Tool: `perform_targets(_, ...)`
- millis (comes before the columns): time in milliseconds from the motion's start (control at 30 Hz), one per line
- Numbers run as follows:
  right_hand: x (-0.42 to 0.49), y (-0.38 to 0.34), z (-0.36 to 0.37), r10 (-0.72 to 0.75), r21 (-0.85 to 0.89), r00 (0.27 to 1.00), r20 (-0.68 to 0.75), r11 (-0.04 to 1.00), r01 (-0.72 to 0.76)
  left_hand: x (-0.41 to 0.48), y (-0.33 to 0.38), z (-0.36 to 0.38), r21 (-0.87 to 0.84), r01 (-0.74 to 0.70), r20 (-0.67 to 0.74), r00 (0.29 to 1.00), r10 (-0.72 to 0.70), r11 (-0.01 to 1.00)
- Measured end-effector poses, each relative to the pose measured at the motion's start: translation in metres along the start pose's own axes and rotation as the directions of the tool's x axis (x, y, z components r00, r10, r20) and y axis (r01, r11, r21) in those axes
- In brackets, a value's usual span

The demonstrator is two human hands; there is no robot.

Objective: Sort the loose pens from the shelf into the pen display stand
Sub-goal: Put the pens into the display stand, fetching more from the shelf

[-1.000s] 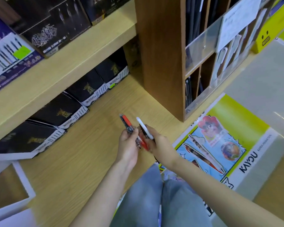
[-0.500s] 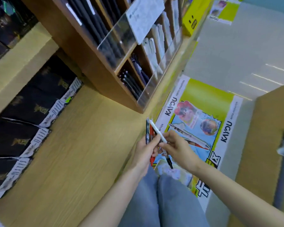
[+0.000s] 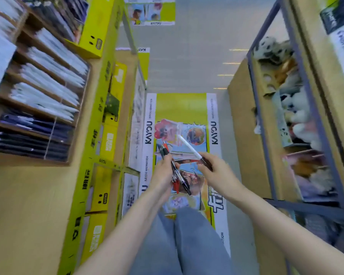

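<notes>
My left hand [image 3: 162,174] grips a small bunch of red and black pens [image 3: 176,178], their ends sticking out above and below the fist. My right hand [image 3: 213,169] pinches a single white pen [image 3: 189,146] by its dark end, with the white barrel pointing up and to the left. The two hands are a little apart over the aisle floor. The wooden pen display stand [image 3: 38,92] is at the left, with rows of compartments holding white pens above and dark pens below, behind a clear front panel. The picture is blurred.
A light wooden shelf [image 3: 28,205] runs under the stand at the left, edged by yellow boxes [image 3: 105,135]. A printed floor sticker [image 3: 181,108] lies in the aisle below my hands. At the right a metal-framed rack [image 3: 290,116] holds plush toys. My legs in grey trousers [image 3: 183,245] are at the bottom.
The view has swung right, from the shelf to the aisle. My right hand has drawn the white pen away from the bunch, and the hands have parted.
</notes>
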State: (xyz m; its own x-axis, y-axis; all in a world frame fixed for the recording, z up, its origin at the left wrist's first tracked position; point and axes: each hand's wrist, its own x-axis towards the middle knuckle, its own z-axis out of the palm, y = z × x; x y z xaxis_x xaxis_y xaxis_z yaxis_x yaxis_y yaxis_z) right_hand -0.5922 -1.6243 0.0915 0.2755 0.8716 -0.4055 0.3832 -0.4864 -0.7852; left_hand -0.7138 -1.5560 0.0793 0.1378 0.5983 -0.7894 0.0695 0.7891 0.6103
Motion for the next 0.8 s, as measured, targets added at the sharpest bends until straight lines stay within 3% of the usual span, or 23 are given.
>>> perform_targets(200, -0.036, 0.044, -0.074, 0.047, 0.106, 0.981, -0.19, 0.994, -0.027, -0.02, -0.017, 0.097, 0.071, -0.036, 0.236, 0.972, 0.018, 0.997)
perform_targets(333, -0.054, 0.066, -0.11, 0.047, 0.123, 0.928, -0.369, 0.992, -0.002, -0.034, -0.032, 0.14, -0.031, -0.001, 0.362, 0.932, 0.012, 1.0)
perform_targets(500, -0.071, 0.083, -0.136, -0.004, 0.017, 0.862, -0.506, 1.0, 0.014, -0.039, -0.042, 0.175, -0.139, 0.155, 0.399, 0.913, -0.088, 0.978)
perform_targets(633, -0.077, 0.085, -0.145, 0.012, 0.135, 0.832, -0.555, 0.988, 0.076, -0.036, -0.03, 0.199, -0.211, 0.319, 0.439, 0.876, -0.202, 0.924)
perform_targets(800, -0.068, 0.079, -0.154, 0.069, 0.237, 0.727, -0.684, 0.963, 0.131, -0.023, -0.007, 0.221, -0.069, 0.442, 0.49, 0.796, -0.355, 0.894)
